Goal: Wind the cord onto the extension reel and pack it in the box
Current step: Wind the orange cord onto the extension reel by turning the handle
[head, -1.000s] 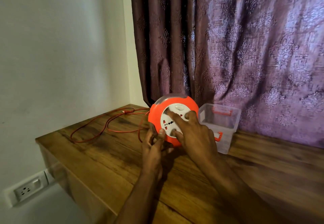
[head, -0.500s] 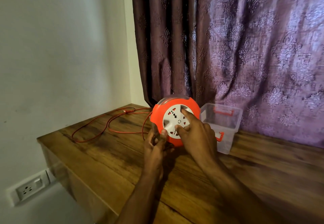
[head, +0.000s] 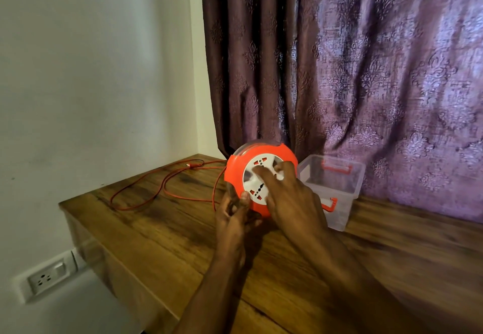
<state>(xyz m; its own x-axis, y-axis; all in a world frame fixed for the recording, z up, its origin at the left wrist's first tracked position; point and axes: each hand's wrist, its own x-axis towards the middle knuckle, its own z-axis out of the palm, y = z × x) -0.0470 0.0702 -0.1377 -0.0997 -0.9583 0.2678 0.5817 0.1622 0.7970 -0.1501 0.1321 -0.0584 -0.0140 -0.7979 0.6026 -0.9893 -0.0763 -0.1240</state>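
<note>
Wooden table [head: 156, 231]: orange upright reel [head: 236, 177]; left hand [head: 232, 218] grip pinches rim, right hand [head: 290, 200] fingers spread.

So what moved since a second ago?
The right hand turned the reel's white face round: its fingers went from the face's left to its top. The left hand kept holding the reel's bottom edge. The cord on the table and the box look the same.
</note>
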